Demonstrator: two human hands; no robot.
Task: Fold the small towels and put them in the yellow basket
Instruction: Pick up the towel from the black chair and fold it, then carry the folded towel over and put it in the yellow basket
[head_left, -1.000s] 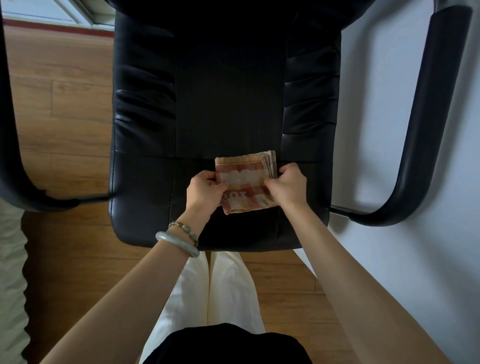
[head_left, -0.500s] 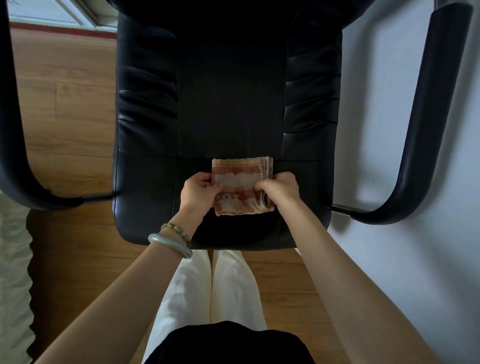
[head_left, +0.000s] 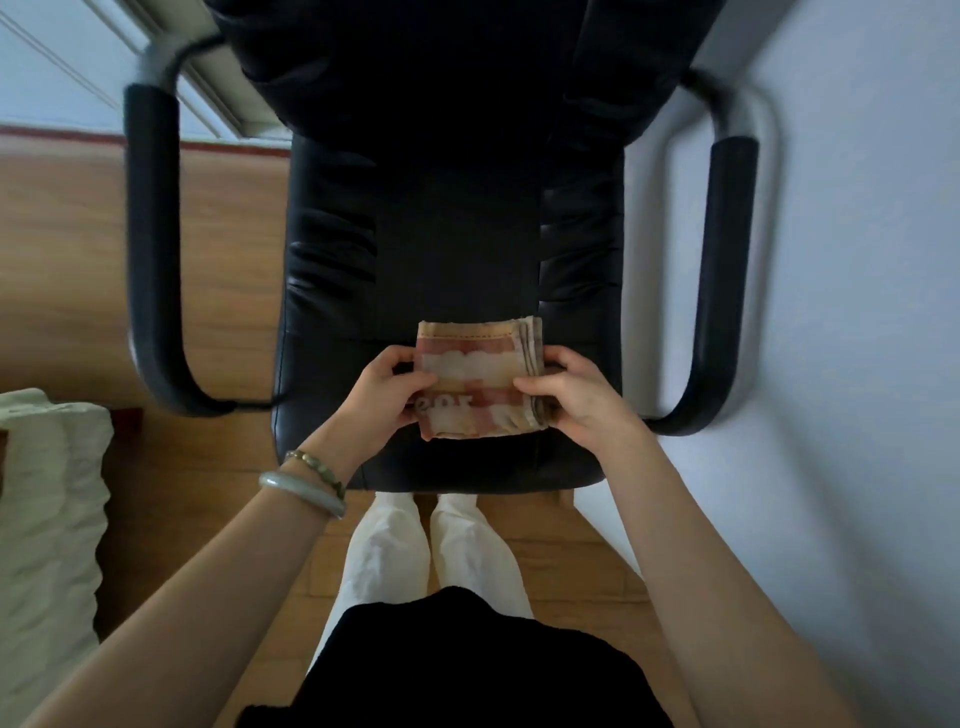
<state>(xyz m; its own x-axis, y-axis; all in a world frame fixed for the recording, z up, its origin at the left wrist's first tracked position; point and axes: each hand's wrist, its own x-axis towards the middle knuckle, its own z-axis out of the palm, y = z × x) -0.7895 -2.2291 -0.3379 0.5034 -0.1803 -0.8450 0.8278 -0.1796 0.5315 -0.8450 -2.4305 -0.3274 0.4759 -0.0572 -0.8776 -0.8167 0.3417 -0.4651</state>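
Here the towel (head_left: 480, 379) is a small, thick square, folded several times over, with its stacked layers showing as thin edges along its right side. Its pattern is bands of dull red, peach and cream, with a stitched hem along the far edge and some pale lettering near the left of the lower half that is too unclear to read. It sits over the front part of the black chair (head_left: 452, 249) seat, between the two hands; whether it rests on the seat or is held just above it cannot be told.

The left hand (head_left: 387, 397) is closed on the towel's left edge, thumb on top and fingers curled under. The right hand (head_left: 576, 395) is clamped on the right edge, thumb laid across the top near the layered side. Two bracelets (head_left: 306, 480) circle the left wrist. The chair stands on a wooden floor (head_left: 104, 260), beside a pale wall (head_left: 857, 312).
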